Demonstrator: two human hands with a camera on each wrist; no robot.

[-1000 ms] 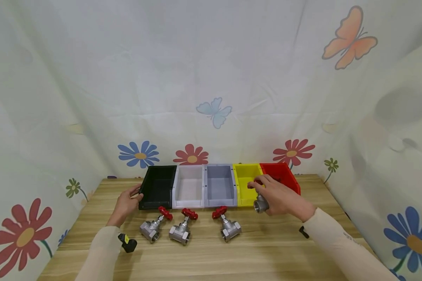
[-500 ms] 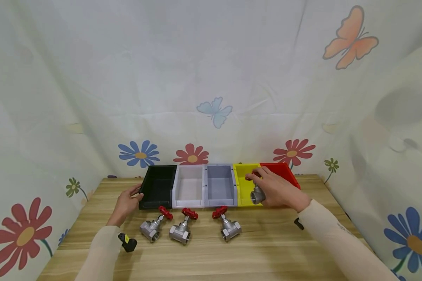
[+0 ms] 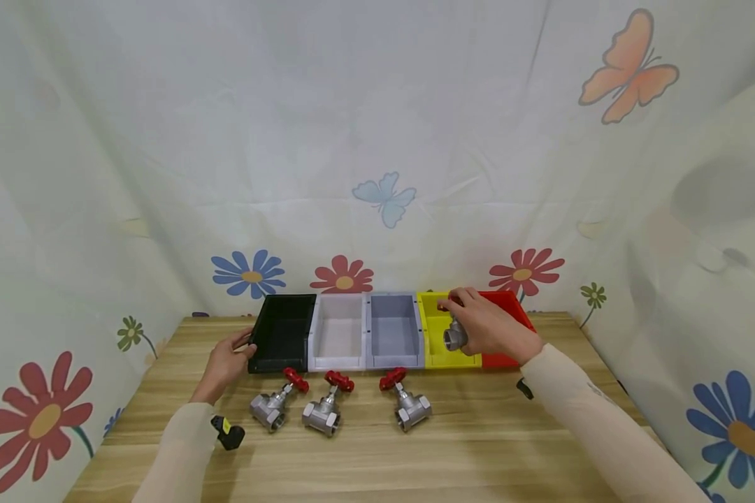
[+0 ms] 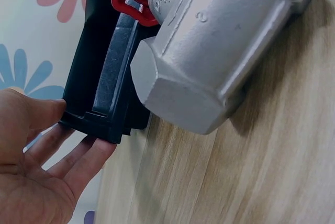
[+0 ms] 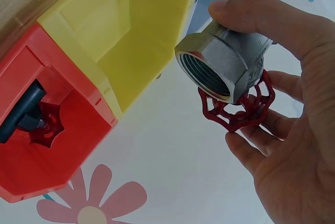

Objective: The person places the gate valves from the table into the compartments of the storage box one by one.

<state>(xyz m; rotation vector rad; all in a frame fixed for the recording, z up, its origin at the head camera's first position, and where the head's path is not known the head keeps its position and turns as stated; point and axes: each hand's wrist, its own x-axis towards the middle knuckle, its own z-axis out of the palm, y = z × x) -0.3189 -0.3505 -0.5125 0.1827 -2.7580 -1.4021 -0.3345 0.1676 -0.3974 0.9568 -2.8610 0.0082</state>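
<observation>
My right hand [image 3: 492, 327] holds a steel gate valve [image 3: 455, 338] above the yellow bin [image 3: 437, 356]. In the right wrist view the thumb presses the valve's body [image 5: 230, 59] while the other fingers curl round its red handwheel [image 5: 243, 110]. My left hand [image 3: 225, 360] pinches the near left corner of the black bin [image 3: 278, 365]; the left wrist view has the thumb [image 4: 47, 113] on its rim and fingertips underneath. Three more valves with red handwheels lie on the table before the bins: a left one [image 3: 270, 411], a middle one [image 3: 323, 416] and a right one [image 3: 410, 409].
A white bin [image 3: 338, 363] and a grey bin [image 3: 395, 362] stand between the black and yellow ones. The red bin [image 5: 78, 145], at the right end, holds a dark-bodied valve [image 5: 23, 111]. A printed curtain [image 3: 289, 140] hangs behind the wooden table [image 3: 377, 468].
My right hand has carried the valve leftward and slightly away from me, from the yellow bin's right front to over its inside. The left hand keeps its place on the black bin.
</observation>
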